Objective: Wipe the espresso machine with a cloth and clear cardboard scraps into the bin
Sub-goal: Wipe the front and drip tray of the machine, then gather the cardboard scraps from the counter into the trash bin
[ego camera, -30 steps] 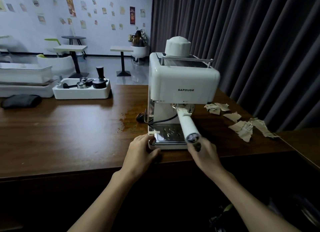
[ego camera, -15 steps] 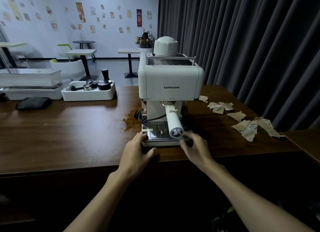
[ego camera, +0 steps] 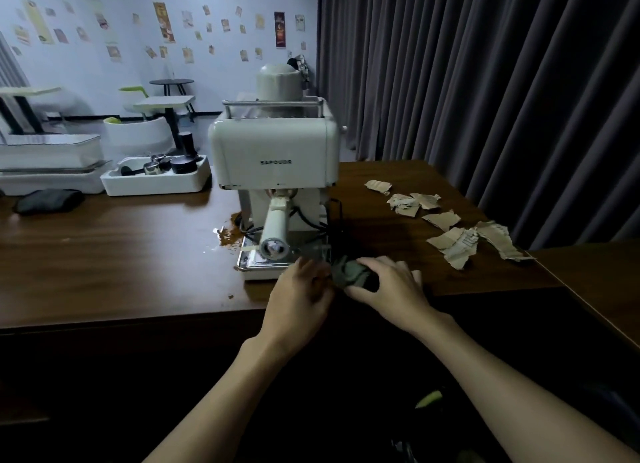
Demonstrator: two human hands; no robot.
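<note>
A cream espresso machine stands on the brown table, its portafilter handle pointing toward me. A crumpled dark green cloth lies at the table's front edge, just right of the drip tray. My right hand grips the cloth from the right. My left hand touches its left end with the fingers curled on it. Several torn cardboard scraps lie scattered on the table to the right of the machine. No bin shows.
Coffee grounds are spilled left of the machine's base. A white tray with a tamper and cups sits behind on the left, beside white containers and a dark folded cloth. Dark curtains hang right.
The machine has been turned to face me. Both hands left the drip tray's corners and came together on the green cloth at the front right of the base.
</note>
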